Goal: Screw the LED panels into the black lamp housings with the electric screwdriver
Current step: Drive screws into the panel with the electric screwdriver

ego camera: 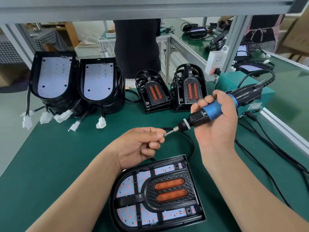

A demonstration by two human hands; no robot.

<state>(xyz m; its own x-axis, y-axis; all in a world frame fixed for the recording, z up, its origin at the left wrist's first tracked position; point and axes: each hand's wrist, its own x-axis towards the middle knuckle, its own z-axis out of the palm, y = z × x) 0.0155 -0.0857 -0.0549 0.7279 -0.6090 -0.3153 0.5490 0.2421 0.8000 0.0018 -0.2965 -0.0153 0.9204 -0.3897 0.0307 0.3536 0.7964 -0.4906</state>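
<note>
Matting (66, 164) of dark green covers the bench, and the lamp housing (113, 205) nearest the person lies flat on it, open side up, rounded end to the left. All else is placed from this housing. Beyond it to the far left stand two stacks of black housings (53, 77) with white panels showing, their leads ending in white connectors (101, 123). Straight beyond it stand two stacks of black inserts (153, 92) with orange lenses. Beyond it to the right sits a teal power box (234, 84), with black cables (267, 148) trailing past the housing's right side.

Inside the housing lies the white LED panel (127, 213), with a black orange-lensed insert (170, 190) over it.

Both hands are raised just beyond the housing's far edge and touch neither it nor the panel. The right hand (217, 128), beyond the housing's far right corner, is wrapped around the blue barrel of the electric screwdriver (215, 111), which points down and left. The left hand (140, 144), beyond the far left part, has its fingers curled, with thumb and forefinger pinching the tip of the bit (168, 132). Whether a screw sits between them is too small to tell.
</note>
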